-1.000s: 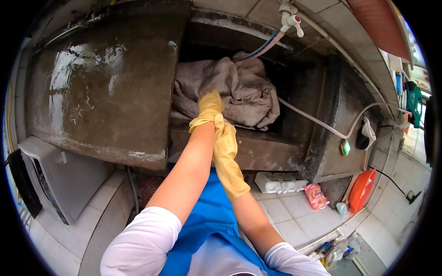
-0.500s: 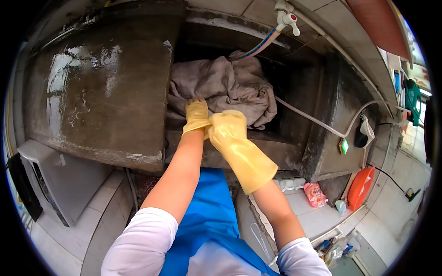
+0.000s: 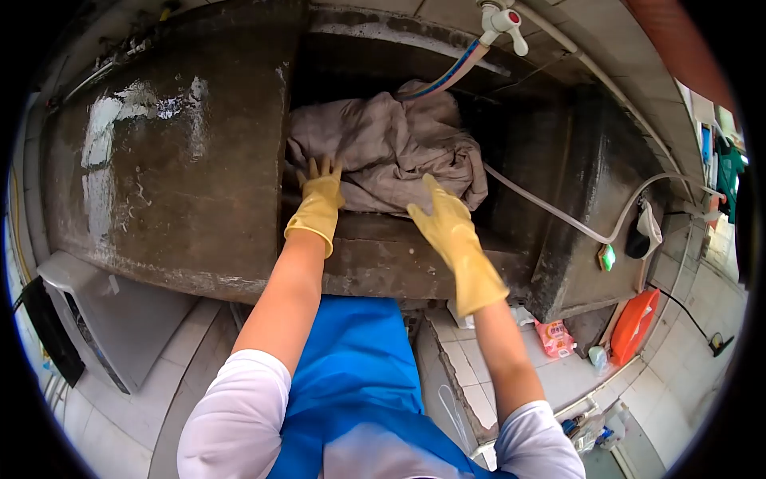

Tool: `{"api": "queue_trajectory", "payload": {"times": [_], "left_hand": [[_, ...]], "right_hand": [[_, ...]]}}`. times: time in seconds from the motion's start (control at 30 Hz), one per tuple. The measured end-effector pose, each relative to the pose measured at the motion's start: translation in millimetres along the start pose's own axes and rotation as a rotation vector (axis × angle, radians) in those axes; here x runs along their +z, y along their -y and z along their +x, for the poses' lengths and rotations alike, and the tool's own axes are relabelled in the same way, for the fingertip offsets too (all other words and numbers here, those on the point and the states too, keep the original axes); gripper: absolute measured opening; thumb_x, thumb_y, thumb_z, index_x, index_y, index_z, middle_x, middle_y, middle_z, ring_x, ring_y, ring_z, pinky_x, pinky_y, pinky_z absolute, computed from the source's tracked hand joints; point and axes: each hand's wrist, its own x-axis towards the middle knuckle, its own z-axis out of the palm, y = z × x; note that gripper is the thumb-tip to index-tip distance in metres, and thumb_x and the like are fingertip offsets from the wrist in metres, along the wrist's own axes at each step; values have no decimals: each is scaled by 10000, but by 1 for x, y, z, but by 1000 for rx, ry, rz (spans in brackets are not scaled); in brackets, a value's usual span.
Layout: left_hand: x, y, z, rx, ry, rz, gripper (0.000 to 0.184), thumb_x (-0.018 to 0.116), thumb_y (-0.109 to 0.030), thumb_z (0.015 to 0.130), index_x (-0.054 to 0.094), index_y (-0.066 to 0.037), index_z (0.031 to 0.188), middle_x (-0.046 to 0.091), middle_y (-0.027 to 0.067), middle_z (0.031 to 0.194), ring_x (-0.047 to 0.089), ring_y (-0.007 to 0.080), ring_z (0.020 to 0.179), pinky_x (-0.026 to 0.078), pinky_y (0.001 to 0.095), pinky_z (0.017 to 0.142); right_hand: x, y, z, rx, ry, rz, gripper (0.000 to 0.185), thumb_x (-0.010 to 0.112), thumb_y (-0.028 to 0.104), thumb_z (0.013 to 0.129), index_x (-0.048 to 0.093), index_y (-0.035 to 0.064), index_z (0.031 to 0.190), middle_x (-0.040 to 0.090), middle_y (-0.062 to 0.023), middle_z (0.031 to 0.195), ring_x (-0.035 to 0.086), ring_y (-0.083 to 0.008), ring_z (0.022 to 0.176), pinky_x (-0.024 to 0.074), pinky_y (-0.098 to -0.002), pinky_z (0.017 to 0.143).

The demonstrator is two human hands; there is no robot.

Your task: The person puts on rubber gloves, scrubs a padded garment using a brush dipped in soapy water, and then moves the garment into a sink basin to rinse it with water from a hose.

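Note:
A heap of wet-looking grey-brown cloth point(image 3: 383, 148) lies bunched in the dark stone sink point(image 3: 519, 211). My left hand point(image 3: 321, 195), in a yellow rubber glove with its cuff folded short, has its fingers spread at the cloth's near left edge. Over the near right side of the heap, my right hand point(image 3: 443, 217) is open in a longer yellow glove; whether its fingertips touch the cloth I cannot tell. Neither hand grips anything. A striped hose point(image 3: 451, 77) runs from the white tap point(image 3: 501, 24) down to the back of the cloth.
To the left is a wet stone slab point(image 3: 191, 184), with a grey appliance point(image 3: 112, 319) below. A pale thin hose point(image 3: 550, 207) crosses the sink's right side. A green-and-white sponge point(image 3: 607, 257) hangs there. A pink packet point(image 3: 554, 338) and red basin point(image 3: 634, 327) stand below right.
My hands were together, the right at the left glove's cuff. Now they are apart: the left has shifted left, the right has moved right, and the fingers of both are spread.

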Motion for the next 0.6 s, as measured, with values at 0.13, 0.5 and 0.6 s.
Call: {"api": "queue_trajectory", "payload": {"times": [0.13, 0.5, 0.6], "left_hand": [[8, -2, 15, 31, 296, 52, 1134, 859, -368, 808, 101, -405, 1650, -36, 98, 1746, 73, 379, 1595, 252, 674, 1199], [65, -12, 102, -77, 373, 51, 1330, 939, -488, 659, 39, -463, 1638, -89, 95, 1740, -8, 414, 1590, 253, 735, 1152], [97, -10, 129, -116, 375, -2, 1232, 924, -482, 673, 127, -517, 1613, -46, 72, 1739, 32, 411, 1583, 187, 736, 1166]], "right_hand": [[46, -28, 49, 105, 346, -162, 918, 764, 407, 869, 283, 231, 1630, 265, -234, 1650, 432, -443, 1422, 421, -475, 1146], [141, -84, 155, -17, 542, -661, 1032, 803, 544, 778, 234, 366, 1621, 55, -131, 1741, 236, -428, 1540, 283, -591, 1210], [162, -97, 165, -59, 518, -658, 928, 780, 512, 796, 299, 330, 1568, 143, -139, 1671, 291, -415, 1494, 313, -570, 1181]]}}
